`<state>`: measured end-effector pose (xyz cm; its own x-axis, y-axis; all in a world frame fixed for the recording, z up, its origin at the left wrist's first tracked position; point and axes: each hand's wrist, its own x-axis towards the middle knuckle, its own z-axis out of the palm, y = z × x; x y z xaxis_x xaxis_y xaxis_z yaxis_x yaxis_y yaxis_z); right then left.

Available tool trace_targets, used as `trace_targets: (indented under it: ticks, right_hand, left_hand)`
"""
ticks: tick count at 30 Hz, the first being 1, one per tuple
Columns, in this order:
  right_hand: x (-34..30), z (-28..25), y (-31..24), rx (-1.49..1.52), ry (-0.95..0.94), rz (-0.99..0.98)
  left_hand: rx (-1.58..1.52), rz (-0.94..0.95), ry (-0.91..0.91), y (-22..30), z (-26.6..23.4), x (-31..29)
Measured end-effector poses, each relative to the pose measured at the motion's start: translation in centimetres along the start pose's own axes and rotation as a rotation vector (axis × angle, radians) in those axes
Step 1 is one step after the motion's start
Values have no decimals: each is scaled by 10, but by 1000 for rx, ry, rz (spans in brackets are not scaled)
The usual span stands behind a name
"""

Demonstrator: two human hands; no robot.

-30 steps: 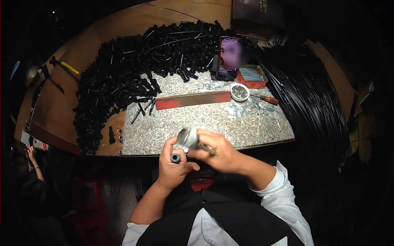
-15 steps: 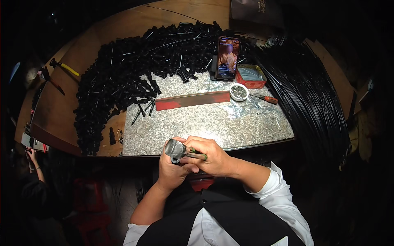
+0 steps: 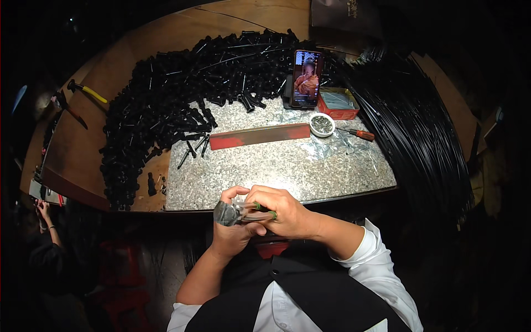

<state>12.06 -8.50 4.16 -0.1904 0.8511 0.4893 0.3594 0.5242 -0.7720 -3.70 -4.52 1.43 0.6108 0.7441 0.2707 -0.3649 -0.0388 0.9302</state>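
Observation:
Near the front edge of the table, my right hand is closed round a pair of pliers with a broad grey head and green on its handles. The head points left, over my left hand. My left hand is curled beneath and beside the pliers, its forefinger bent at the far side and its thumb close to my right hand. Whatever lies between its fingers is hidden by the pliers.
A big heap of black parts covers the table's left and back. Ahead lie a red-edged bar, a white bowl of small metal bits, a screwdriver, a red tin and a propped phone. Black rods fill the right.
The pliers' head has turned and shifted a little left, and its two handles now show more apart. My left forefinger has lifted slightly clear of it. The phone's picture differs.

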Motion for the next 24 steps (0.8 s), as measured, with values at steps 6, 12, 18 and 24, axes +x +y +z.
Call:
trace_targets:
  ticks: [6,12,18,24]
  right_hand:
    - [4,1,0,-20,-28,-35]
    - [2,3,2,26,-18,45]
    - [3,11,0,38,31,20]
    - [6,15,-1,54,50,-131]
  left_hand:
    - [98,90,41,-9,-6,-4]
    - [98,-8,-3,2,-7,3]
    - [145,50,39,-7,-10,-2]
    - [102,-202,78,10,-9,-4]
